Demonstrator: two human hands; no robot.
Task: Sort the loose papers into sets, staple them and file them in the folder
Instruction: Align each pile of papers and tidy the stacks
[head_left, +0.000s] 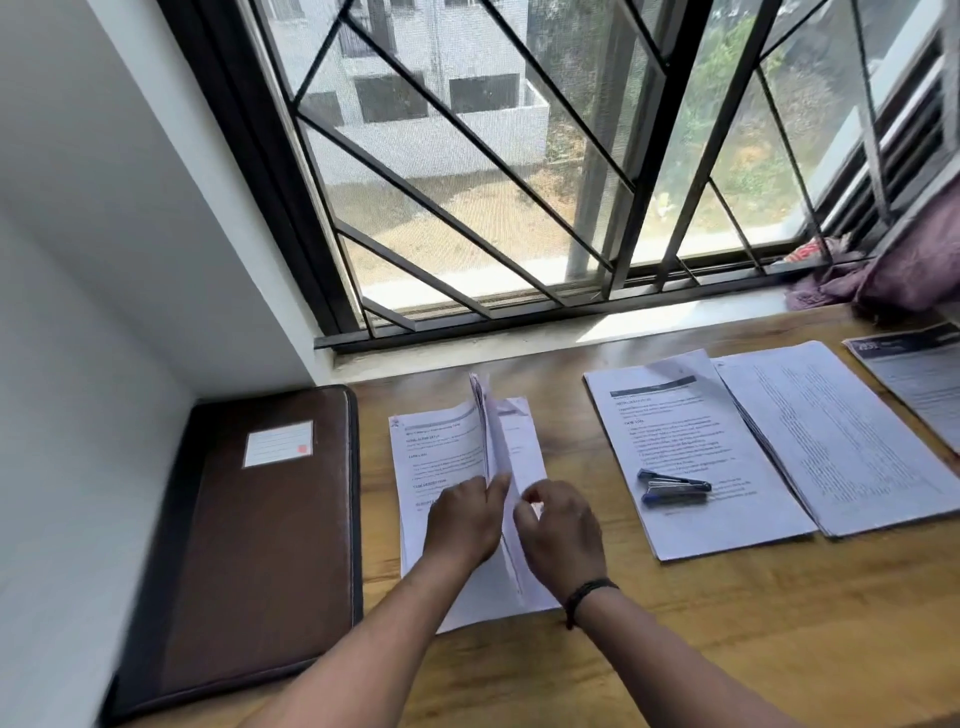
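Observation:
A set of printed papers (439, 457) lies on the wooden desk (675, 623) in front of me, with some sheets (496, 441) lifted on edge in the middle. My left hand (465, 519) rests on the lower pages and holds the raised sheets near their bottom edge. My right hand (561, 530) pinches the raised sheets from the right side. A blue stapler (674, 486) lies on a second paper stack (691, 457) to the right. The closed brown folder (260, 535) with a white label lies at the left.
A third paper stack (841, 436) lies right of the stapler stack, and a darker printed sheet (919, 379) lies at the far right edge. Purple cloth (893, 275) sits on the window sill. A barred window (519, 171) runs behind the desk; a white wall is left.

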